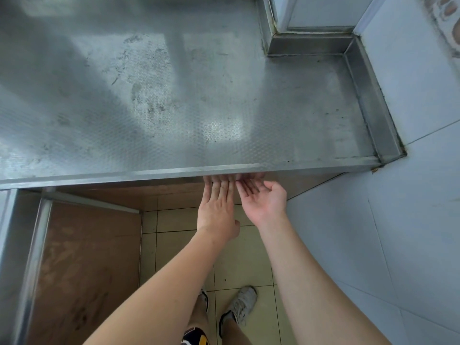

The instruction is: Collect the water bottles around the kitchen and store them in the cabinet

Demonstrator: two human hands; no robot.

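Fingers of both hands reach straight under the steel counter edge.

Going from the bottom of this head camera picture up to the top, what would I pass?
Grey sneakers on the beige tiled floor → two bare open hands, left hand and right hand, reaching under the counter edge → dull steel countertop → its raised steel back rim.

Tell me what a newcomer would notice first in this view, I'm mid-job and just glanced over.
Two bare hands, the left hand palm down and the right hand palm up, reach side by side under the front edge of the stainless steel counter, their fingers straight and holding nothing. The counter top, dull and smudged, fills the upper frame. Lower left, the brown cabinet door stands open; no water bottle is in view.
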